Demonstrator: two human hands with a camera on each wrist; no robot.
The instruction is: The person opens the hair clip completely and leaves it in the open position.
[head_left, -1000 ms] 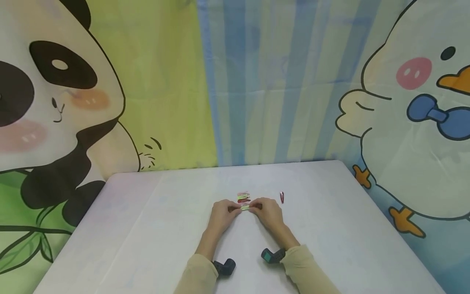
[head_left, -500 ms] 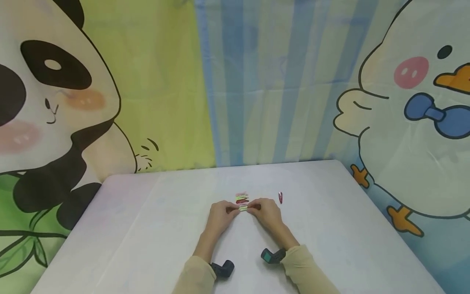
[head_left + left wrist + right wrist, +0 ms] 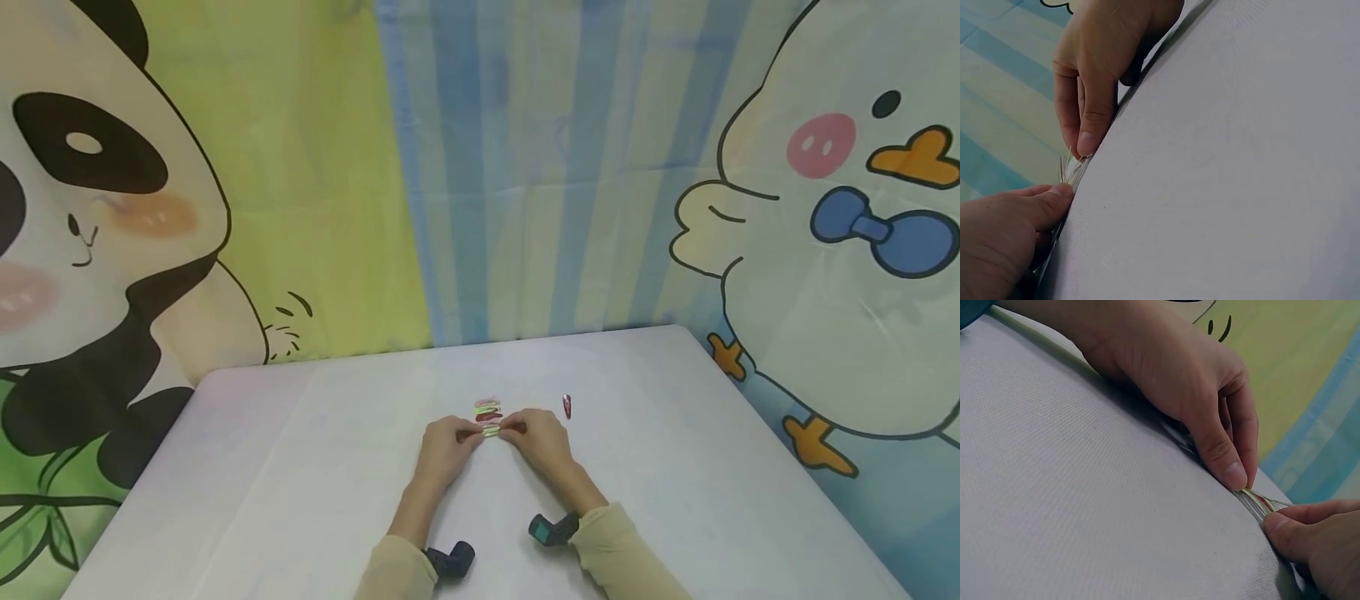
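Note:
A short column of hair clips lies on the white table, with a pink clip (image 3: 486, 399) at the far end and a dark red clip (image 3: 489, 417) nearer. At the near end is a light green hair clip (image 3: 491, 432). My left hand (image 3: 444, 450) pinches its left end between thumb and forefinger, and my right hand (image 3: 543, 442) pinches its right end. Both wrist views show the fingertips close together at the clips, seen edge-on. Fingers partly cover the clip ends.
A single red hair clip (image 3: 567, 407) lies apart, right of the column. Behind the white table (image 3: 300, 500) hangs a printed curtain (image 3: 495, 167) with a panda and a white bird. Dark wrist cameras sit on both wrists.
The head view has shifted slightly, so the whole scene sits further left in it. Both hands keep their hold on the light green hair clip, with little visible movement.

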